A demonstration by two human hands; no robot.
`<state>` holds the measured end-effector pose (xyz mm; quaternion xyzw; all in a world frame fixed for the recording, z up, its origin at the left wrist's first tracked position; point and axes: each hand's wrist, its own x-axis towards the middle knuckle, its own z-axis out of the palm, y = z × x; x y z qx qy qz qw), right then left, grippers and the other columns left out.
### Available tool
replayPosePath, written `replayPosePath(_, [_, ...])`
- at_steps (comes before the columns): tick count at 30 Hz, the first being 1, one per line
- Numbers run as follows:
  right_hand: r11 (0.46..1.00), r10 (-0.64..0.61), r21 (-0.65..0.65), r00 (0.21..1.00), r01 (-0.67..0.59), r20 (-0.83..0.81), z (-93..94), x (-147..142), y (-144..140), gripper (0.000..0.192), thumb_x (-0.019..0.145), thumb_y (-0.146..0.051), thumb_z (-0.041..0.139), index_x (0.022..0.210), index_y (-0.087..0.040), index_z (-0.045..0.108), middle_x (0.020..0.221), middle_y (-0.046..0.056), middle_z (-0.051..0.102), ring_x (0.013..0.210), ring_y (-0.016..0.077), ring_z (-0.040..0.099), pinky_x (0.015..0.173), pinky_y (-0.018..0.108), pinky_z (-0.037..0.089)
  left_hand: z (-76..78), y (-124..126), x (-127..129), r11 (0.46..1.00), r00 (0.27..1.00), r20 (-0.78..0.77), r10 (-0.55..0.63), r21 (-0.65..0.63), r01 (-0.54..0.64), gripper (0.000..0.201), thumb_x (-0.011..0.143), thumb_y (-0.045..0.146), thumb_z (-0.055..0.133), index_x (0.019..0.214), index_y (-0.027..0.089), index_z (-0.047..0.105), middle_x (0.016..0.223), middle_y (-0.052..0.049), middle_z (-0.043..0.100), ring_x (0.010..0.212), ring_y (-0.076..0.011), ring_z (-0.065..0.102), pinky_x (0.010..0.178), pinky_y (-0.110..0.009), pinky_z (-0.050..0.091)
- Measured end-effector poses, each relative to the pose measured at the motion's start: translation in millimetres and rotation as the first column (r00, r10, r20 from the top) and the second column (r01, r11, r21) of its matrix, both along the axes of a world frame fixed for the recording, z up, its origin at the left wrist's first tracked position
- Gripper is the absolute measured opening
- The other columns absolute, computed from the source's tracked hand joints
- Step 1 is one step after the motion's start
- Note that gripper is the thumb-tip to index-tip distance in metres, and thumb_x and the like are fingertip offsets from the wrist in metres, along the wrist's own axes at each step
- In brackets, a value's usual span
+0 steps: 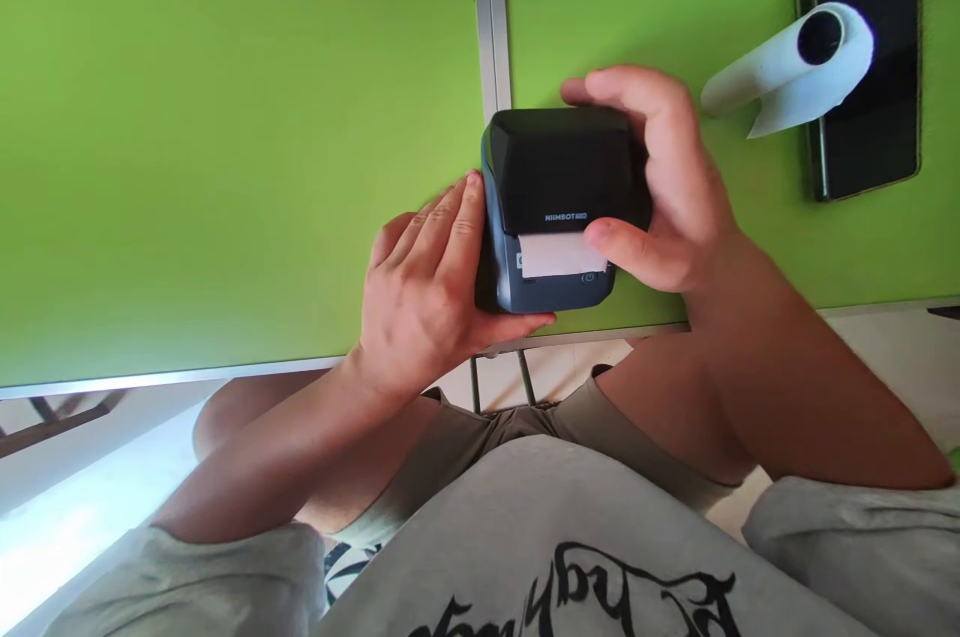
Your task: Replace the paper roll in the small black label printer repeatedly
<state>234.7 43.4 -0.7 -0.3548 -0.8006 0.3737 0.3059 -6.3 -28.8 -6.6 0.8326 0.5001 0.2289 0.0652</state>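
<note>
A compact label printer (566, 167) with a black lid and dark blue-grey body sits near the front edge of the green table. A strip of white label paper (559, 255) sticks out of its front slot. Along the printer's left side lie the fingers of my left hand (427, 287), with the thumb under its front edge. My right hand (671, 187) wraps round the right side, fingers curved behind the far right corner. Its thumb rests at the right end of the paper strip, by the lid's edge. Part of the right fingers is hidden behind the printer.
To the right, a white paper roll (780, 67) with a dark core opening and a loose end lies partly over a black phone (874, 107). A metal seam (491, 17) runs across the green table (225, 117). The table's front edge is close to my lap.
</note>
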Motion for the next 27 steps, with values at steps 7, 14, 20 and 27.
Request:
replayPosePath(7, [0.999, -0.022, 0.035, 0.997, 0.02, 0.07, 2.0, 6, 2, 0.071, 0.086, -0.054, 0.066, 0.148, -0.037, 0.037, 0.152, 0.004, 0.051, 0.14, 0.0257, 0.055, 0.117, 0.048, 0.053, -2.5, 1, 3, 0.999, 0.999, 0.003, 0.047, -0.014, -0.047, 0.106, 0.085, 0.09, 0.044, 0.146, 0.004, 0.048, 0.137, -0.023, 0.066, 0.124, -0.0331, 0.067, 0.1, -0.04, 0.047])
replayPosePath(14, [0.907, -0.288, 0.266, 0.941, 0.328, -0.178, 9.2, -10, 12, 0.039, 0.091, -0.061, 0.062, 0.109, -0.027, 0.058, 0.081, -0.003, 0.051, 0.06, 0.0024, 0.044, 0.053, 0.024, 0.036, -6.3, 1, 5, 0.998, 0.998, -0.002, 0.063, 0.002, -0.063, 0.111, 0.082, 0.095, 0.038, 0.145, 0.004, 0.048, 0.134, -0.024, 0.067, 0.119, -0.0349, 0.067, 0.096, -0.042, 0.045])
replayPosePath(20, [0.89, -0.373, 0.081, 0.818, 0.449, -0.438, 16.0, -29, 14, 0.04, 0.092, -0.043, 0.07, 0.079, -0.021, 0.04, 0.073, -0.005, 0.034, 0.055, 0.0016, 0.056, 0.05, 0.019, 0.042, -4.4, 1, 4, 0.998, 0.998, -0.035, 0.057, -0.006, -0.057, 0.114, 0.081, 0.096, 0.037, 0.145, 0.002, 0.047, 0.134, -0.025, 0.066, 0.119, -0.036, 0.067, 0.097, -0.042, 0.044])
replayPosePath(27, [0.877, -0.357, 0.232, 0.893, 0.421, -0.273, 5.1, -22, 12, 0.033, 0.093, -0.033, 0.067, 0.074, -0.017, 0.046, 0.076, -0.003, 0.069, 0.059, 0.0054, 0.063, 0.054, 0.021, 0.042, -3.8, 0, 4, 0.998, 0.998, -0.036, 0.053, -0.02, -0.054, 0.109, 0.084, 0.093, 0.039, 0.147, 0.004, 0.045, 0.136, -0.024, 0.065, 0.123, -0.035, 0.065, 0.1, -0.04, 0.043])
